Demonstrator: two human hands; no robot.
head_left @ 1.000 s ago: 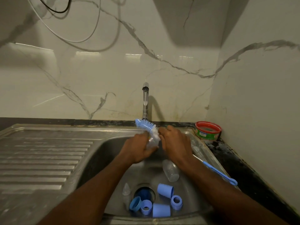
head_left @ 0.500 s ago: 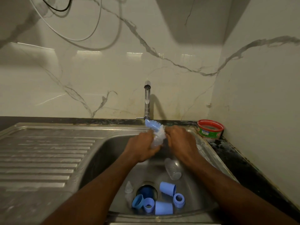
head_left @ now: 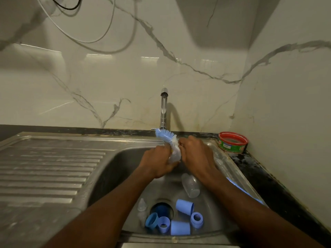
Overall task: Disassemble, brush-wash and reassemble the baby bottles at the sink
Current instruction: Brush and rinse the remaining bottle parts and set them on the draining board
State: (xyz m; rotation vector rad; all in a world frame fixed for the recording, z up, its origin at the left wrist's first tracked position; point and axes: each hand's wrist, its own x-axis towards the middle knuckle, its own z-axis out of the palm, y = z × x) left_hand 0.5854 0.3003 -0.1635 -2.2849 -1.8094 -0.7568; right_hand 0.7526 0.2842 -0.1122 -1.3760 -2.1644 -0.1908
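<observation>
We see the sink (head_left: 114, 169) set into the table (head_left: 279, 190), with the draining board (head_left: 50, 169) to its left and the tap (head_left: 163, 108) behind it against the wall. Over the basin, in front of the tap, our left hand (head_left: 157, 162) and right hand (head_left: 196, 156) meet around a bottle (head_left: 174, 154), the brush (head_left: 165, 136) rising from it toward the tap. Below our right hand a second bottle (head_left: 190, 186) lies in the basin. Nearer us, around the drain (head_left: 162, 209), lie caps (head_left: 184, 206) and rings (head_left: 197, 219), with a teat (head_left: 142, 204) to their left. A tub (head_left: 232, 142) sits on the table in the far right corner.
</observation>
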